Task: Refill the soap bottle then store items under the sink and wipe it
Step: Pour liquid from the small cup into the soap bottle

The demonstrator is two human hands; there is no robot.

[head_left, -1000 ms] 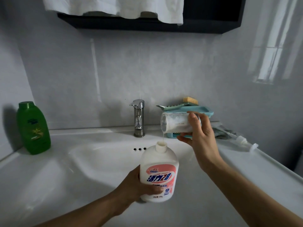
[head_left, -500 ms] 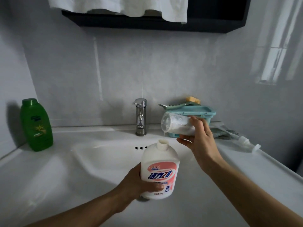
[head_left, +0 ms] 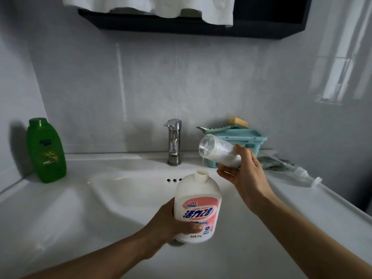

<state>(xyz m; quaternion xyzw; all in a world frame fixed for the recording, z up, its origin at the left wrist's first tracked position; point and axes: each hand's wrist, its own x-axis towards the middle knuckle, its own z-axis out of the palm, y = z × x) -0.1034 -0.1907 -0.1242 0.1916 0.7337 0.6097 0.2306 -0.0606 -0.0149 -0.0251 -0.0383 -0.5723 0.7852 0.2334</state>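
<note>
My left hand grips a white soap bottle with a pink label, held upright over the white sink with its neck uncapped. My right hand holds a clear small bottle tipped on its side just above that neck. A thin stream of white liquid runs from the small bottle's mouth into the soap bottle's opening. A pump head with its long tube lies on the counter to the right.
A green bottle stands at the counter's left back corner. A chrome faucet rises behind the basin. A teal basket with a brush sits at the back right, a grey-green cloth beside it. White towels hang overhead.
The small bottle has tilted a little further, its mouth dropping lower towards the soap bottle's neck, and the pour continues. Both hands stay in about the same place.
</note>
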